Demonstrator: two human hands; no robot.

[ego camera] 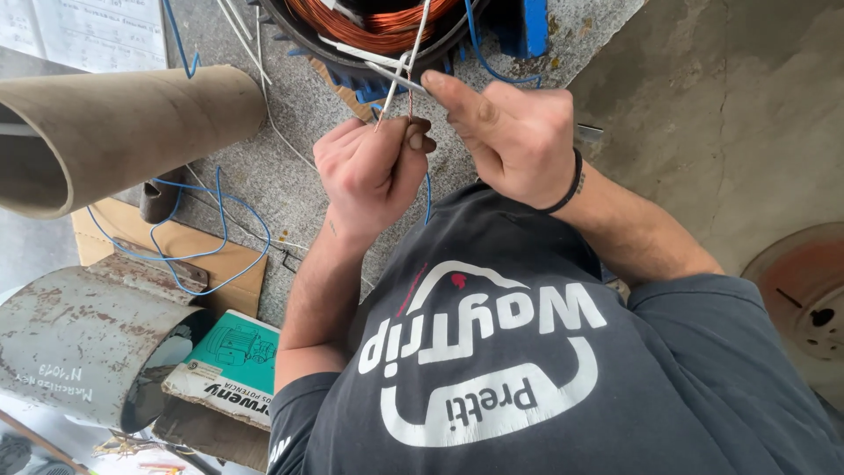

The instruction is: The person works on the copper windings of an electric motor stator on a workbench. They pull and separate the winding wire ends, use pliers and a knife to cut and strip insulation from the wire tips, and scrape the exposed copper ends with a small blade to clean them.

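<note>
Left hand: your left hand point(374, 171) is closed in a fist-like pinch, thumb and fingers clamped on a thin copper wire point(410, 104) that rises out of its grip.
Right hand: your right hand point(510, 136) is curled narrow around a slim metal tool point(396, 77), forefinger stretched along it; a dark band sits on that wrist.
Copper wire: held upright between the two hands, just near of the motor stator point(387, 40), its upper part running beside a white sleeve point(420, 31) that leads up into the winding.
Tool tip: it meets the wire just above your left thumb; whether it bites or only touches cannot be told.
Motor stator: at the far edge, centre, a dark round housing with blue fins and a coil of copper winding point(369, 22) inside.
Worktop: grey speckled stone point(290, 176), running from the stator down to your arms.
Blue wire: a loose blue lead point(202, 237) loops over the worktop and a sheet of cardboard point(211, 255) on the left.
Cardboard tube: a wide brown tube point(114, 132) lies on its side at far left, open end facing left.
Metal cylinder: a rusted grey cylinder point(79, 334) lies near left, touching a teal and white booklet point(233, 365).
Right side: a bare concrete floor point(730, 114), with a rusty round disc point(804, 299) at the right edge.
</note>
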